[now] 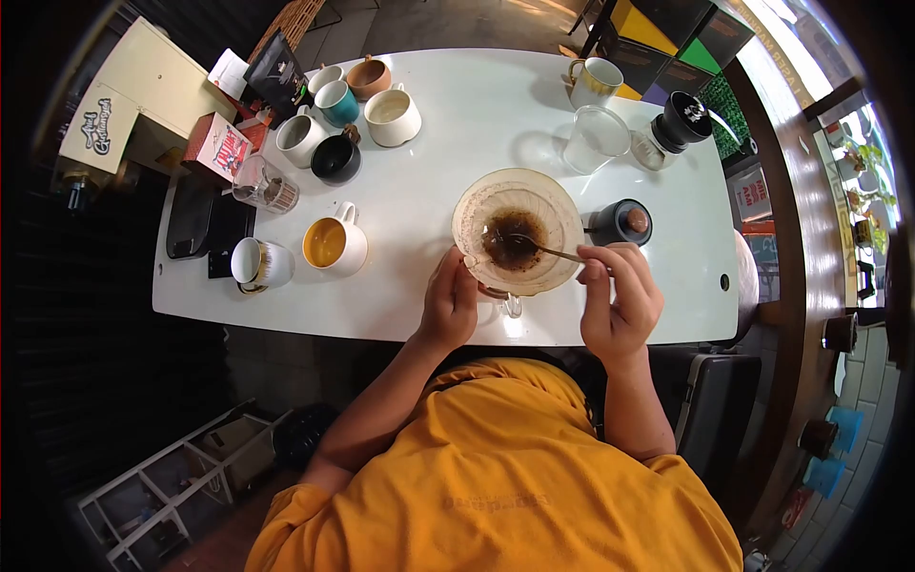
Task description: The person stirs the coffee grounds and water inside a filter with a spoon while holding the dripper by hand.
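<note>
Near the front of the white table stands a coffee dripper lined with a paper filter (pixel 558 205). Dark wet coffee grounds (pixel 500 253) lie in its bottom. My left hand (pixel 450 303) is closed around the dripper's left side, low down, its fingers partly hidden under the rim. A glass handle (pixel 514 306) shows below the dripper; the vessel it belongs to is mostly hidden. With thumb and fingers, my right hand (pixel 621 303) pinches the end of a metal spoon (pixel 560 254), whose bowl is down in the coffee. A black canister with a brown knob (pixel 620 224) stands just beyond that hand.
A white mug with an orange inside (pixel 334 246) and a patterned cup (pixel 262 265) stand to the left. Several cups, including a teal cup (pixel 337 103), cluster farther back. At the back right are a clear plastic cup (pixel 596 140), a gold-handled mug (pixel 597 82) and a hand grinder (pixel 675 129).
</note>
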Available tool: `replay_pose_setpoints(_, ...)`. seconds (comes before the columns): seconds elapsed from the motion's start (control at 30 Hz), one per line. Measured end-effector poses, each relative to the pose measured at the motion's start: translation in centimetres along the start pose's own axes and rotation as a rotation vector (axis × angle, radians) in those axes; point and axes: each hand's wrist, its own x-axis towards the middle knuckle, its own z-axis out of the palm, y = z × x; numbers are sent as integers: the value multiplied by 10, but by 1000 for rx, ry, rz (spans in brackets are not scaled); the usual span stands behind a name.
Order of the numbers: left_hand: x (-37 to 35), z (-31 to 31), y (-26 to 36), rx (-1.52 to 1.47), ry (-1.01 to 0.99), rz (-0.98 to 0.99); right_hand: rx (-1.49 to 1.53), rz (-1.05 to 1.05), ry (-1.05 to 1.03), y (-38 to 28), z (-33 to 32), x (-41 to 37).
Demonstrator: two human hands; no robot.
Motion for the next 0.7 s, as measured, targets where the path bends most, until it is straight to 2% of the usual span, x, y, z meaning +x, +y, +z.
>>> replay_pose_setpoints(0.1, 2, -4, 0, -11, -45, -8, -48, -6, -53, -1, 2, -2)
replay_pose_setpoints(0.23, 7, -7, 2, -69, -91, -26, -99, -36, 60, -5, 0, -4)
replay_pose_setpoints(0.3, 10, -10, 4, -83, -122, -34, -15, 50, 132, -12, 0, -6)
replay_pose_setpoints(0.5, 20, -16, 4, -171, -226, -82, -98, 46, 92, -17, 8, -14)
replay_pose_setpoints(0.7, 27, -19, -10, -258, -293, -145, -140, 2, 214, -13, 16, -10)
